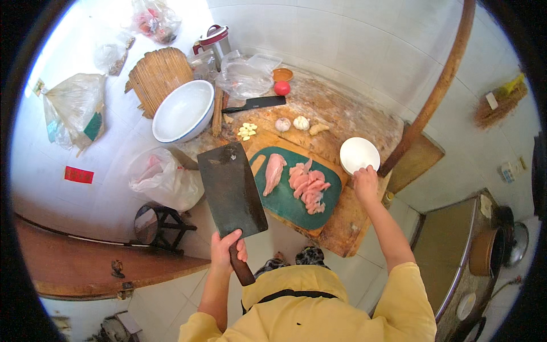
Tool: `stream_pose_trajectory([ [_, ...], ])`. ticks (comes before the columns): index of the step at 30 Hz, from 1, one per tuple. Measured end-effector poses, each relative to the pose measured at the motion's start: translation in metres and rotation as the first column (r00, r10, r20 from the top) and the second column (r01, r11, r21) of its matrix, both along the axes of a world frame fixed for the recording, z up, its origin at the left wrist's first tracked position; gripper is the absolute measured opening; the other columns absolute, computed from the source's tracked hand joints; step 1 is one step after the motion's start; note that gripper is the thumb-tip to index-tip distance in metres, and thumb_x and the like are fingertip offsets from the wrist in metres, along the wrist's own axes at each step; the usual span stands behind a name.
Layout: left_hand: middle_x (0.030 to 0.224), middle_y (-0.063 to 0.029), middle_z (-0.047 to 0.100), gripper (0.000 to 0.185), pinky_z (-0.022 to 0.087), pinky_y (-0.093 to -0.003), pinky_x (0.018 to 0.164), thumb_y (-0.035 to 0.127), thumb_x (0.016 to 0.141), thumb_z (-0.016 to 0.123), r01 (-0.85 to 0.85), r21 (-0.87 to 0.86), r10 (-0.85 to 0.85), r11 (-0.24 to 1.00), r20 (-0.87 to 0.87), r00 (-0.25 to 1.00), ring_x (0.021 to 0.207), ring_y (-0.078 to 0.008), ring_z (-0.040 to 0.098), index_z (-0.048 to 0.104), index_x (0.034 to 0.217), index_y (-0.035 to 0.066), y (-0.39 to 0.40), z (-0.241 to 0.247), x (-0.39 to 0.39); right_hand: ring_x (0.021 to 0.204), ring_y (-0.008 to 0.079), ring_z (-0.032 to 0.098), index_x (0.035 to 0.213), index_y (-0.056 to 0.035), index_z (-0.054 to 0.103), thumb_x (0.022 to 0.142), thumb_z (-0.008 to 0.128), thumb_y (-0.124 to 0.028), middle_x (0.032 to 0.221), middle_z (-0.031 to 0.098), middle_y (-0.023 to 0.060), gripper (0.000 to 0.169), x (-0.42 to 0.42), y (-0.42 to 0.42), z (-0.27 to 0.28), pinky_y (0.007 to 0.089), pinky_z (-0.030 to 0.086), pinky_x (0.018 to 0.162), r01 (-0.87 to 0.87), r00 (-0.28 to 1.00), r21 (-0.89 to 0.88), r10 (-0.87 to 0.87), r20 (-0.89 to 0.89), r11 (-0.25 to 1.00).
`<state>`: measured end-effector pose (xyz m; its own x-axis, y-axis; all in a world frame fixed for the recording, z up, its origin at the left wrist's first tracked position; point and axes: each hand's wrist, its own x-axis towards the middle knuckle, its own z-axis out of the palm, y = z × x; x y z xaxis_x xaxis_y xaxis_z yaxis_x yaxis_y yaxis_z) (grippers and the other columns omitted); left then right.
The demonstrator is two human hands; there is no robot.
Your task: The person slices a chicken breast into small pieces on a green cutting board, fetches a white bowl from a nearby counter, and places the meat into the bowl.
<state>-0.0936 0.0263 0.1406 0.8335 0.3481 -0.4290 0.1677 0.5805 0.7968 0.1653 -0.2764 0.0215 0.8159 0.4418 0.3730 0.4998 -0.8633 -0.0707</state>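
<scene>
My left hand [228, 251] grips the wooden handle of a broad dark cleaver [233, 190], held up left of the board with its blade pointing away from me. At the right, the fingers of my right hand [366, 184] are on the near rim of a white bowl [360, 154]. Between them lies a green cutting board [284, 206] on a wooden board. It carries a whole piece of raw pale meat [274, 173] and a heap of sliced meat [311, 188].
Behind the board are peeled garlic cloves [247, 131], garlic bulbs [301, 123], ginger [319, 128], a black cleaver [260, 104] and a tomato [282, 88]. A white basin [183, 112] stands back left. A wooden pole [431, 94] rises at the table's right edge.
</scene>
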Motion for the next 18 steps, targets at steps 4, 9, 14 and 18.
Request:
stream_pose_trajectory([
  [4, 0.049, -0.0073, 0.044, 0.017, 0.038, -0.0314, 0.033, 0.011, 0.077, 0.057, -0.066, 0.002, 0.066, 0.998, -0.056, 0.996, 0.034, -0.017, 0.043, 0.045, 0.07, 0.002, -0.01, 0.0, 0.017, 0.084, 0.0257, 0.047, 0.063, -0.0068, 0.061, 0.068, 0.056, -0.01, 0.072, 0.056, 0.0061, 0.007, 0.046, 0.012, -0.006, 0.038, 0.038, 0.073, -0.041, 0.999, -0.041, 0.04, -0.036, 0.998],
  [9, 0.049, -0.0074, 0.044, 0.018, 0.038, -0.0312, 0.032, 0.011, 0.077, 0.057, -0.105, -0.011, 0.103, 0.994, -0.09, 0.991, 0.033, -0.0169, 0.043, 0.045, 0.067, 0.002, -0.011, -0.004, 0.039, 0.087, 0.0262, 0.047, 0.075, -0.0069, 0.061, 0.068, 0.056, -0.008, 0.079, 0.056, 0.0068, 0.009, 0.062, 0.007, -0.014, 0.0383, 0.038, 0.075, -0.138, 0.99, -0.066, 0.136, -0.032, 0.988],
  [14, 0.046, -0.0074, 0.043, 0.024, 0.037, -0.0308, 0.033, 0.011, 0.078, 0.056, -0.085, 0.035, 0.088, 0.996, -0.085, 0.992, 0.033, -0.0172, 0.043, 0.044, 0.06, 0.001, 0.005, -0.014, 0.06, 0.093, 0.029, 0.046, 0.091, -0.0098, 0.058, 0.067, 0.058, -0.007, 0.091, 0.053, 0.009, 0.025, -0.001, 0.028, 0.017, 0.039, 0.039, 0.079, -0.321, 0.888, 0.245, 0.381, -0.259, 0.915],
  [18, 0.046, -0.007, 0.043, 0.024, 0.037, -0.031, 0.033, 0.011, 0.078, 0.056, -0.04, -0.01, 0.038, 0.999, -0.138, 0.99, 0.033, -0.0172, 0.043, 0.043, 0.06, 0.001, 0.017, -0.013, 0.083, 0.099, 0.0299, 0.043, 0.106, -0.0142, 0.055, 0.062, 0.063, -0.005, 0.101, 0.047, 0.0083, 0.046, -0.048, 0.059, 0.022, 0.0402, 0.039, 0.082, -0.502, 0.727, 0.264, 0.567, -0.386, 0.824],
])
